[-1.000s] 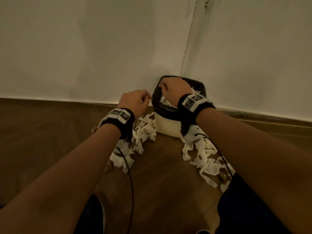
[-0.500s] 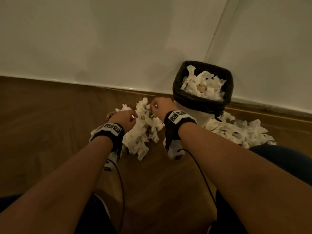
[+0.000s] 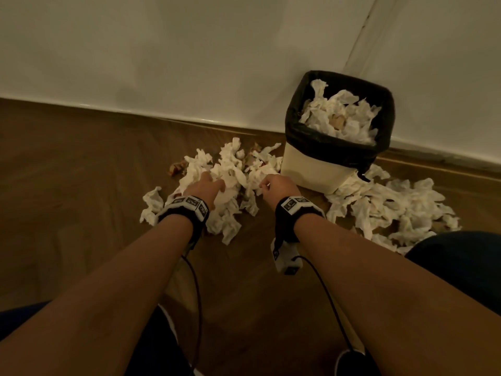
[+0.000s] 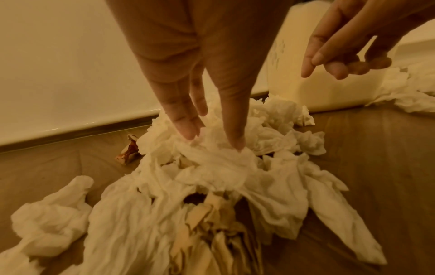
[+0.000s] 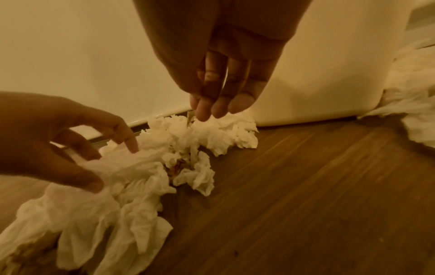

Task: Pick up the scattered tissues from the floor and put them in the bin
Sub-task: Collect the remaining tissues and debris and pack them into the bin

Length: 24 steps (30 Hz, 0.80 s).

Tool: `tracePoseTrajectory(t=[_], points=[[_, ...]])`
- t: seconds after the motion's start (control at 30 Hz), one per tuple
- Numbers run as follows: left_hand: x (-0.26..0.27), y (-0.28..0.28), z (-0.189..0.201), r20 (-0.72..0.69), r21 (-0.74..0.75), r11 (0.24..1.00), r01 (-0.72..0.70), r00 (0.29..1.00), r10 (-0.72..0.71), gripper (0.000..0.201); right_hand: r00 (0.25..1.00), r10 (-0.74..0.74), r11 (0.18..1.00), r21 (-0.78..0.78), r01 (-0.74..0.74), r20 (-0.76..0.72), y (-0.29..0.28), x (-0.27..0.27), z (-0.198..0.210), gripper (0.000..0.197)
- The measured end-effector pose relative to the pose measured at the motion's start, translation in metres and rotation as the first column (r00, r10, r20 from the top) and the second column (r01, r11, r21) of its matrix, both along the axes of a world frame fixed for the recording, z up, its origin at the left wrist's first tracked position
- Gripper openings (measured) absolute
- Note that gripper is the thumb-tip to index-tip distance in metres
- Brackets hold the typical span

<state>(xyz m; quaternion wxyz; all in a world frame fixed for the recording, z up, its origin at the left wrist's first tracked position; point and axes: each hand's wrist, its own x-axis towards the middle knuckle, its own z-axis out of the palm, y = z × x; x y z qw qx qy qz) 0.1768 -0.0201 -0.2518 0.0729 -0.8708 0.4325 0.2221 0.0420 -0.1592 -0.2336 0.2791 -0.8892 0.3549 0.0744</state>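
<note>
A cream bin [image 3: 314, 169] with a black liner stands against the wall, heaped with white tissues [image 3: 339, 115]. A pile of crumpled tissues [image 3: 230, 169] lies on the wooden floor left of it, and another pile [image 3: 393, 207] lies on its right. My left hand [image 3: 217, 185] reaches into the left pile. Its fingers are spread and nearly straight, tips pressing on a tissue wad [image 4: 219, 158]. My right hand [image 5: 219, 109] hovers just above the same pile near the bin's base, fingers hanging together and holding nothing.
The white wall and baseboard [image 3: 162, 118] run close behind the pile. A brown paper scrap [image 4: 128, 152] lies at the pile's far left edge. Cables trail from both wrists over the floor [image 3: 81, 185]. My dark-clothed knees are at the lower left and right.
Both hands came down from the bin's rim to the left tissue pile. The left hand's fingers have opened onto the tissues. The head view swung left and down.
</note>
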Motion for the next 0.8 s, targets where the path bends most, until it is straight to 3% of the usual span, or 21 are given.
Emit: tracePoseTrajectory(t=[0.17, 0.27, 0.4, 0.5, 0.67, 0.8], points=[[0.0, -0.001, -0.003, 0.011, 0.127, 0.992, 0.013, 1.0, -0.015, 0.05, 0.999, -0.038, 0.999, 0.025, 0.038, 0.002, -0.001, -0.003, -0.004, 0.028], [0.0, -0.002, -0.001, 0.042, 0.148, 0.989, 0.026, 0.999, -0.033, 0.035, 1.0, -0.026, 0.999, 0.024, 0.027, -0.017, -0.001, -0.004, -0.008, 0.028], [0.006, -0.002, 0.007, 0.035, -0.101, 0.993, -0.063, 0.997, 0.067, 0.029, 0.998, 0.033, 0.999, 0.024, -0.032, -0.055, 0.0, -0.006, -0.016, 0.025], [0.012, -0.004, 0.012, -0.09, -0.33, 0.923, -0.2, 0.979, 0.18, 0.027, 0.99, 0.107, 0.994, 0.02, -0.106, -0.096, 0.002, -0.007, -0.021, 0.026], [0.013, -0.009, 0.016, -0.259, -0.428, 0.811, -0.398, 0.914, 0.311, 0.011, 0.958, 0.229, 0.973, 0.053, -0.223, -0.17, 0.005, -0.001, -0.029, 0.026], [0.01, -0.007, 0.016, -0.367, -0.431, 0.754, -0.495, 0.86, 0.355, 0.029, 0.901, 0.364, 0.931, 0.106, -0.349, -0.236, 0.011, 0.001, -0.036, 0.028]])
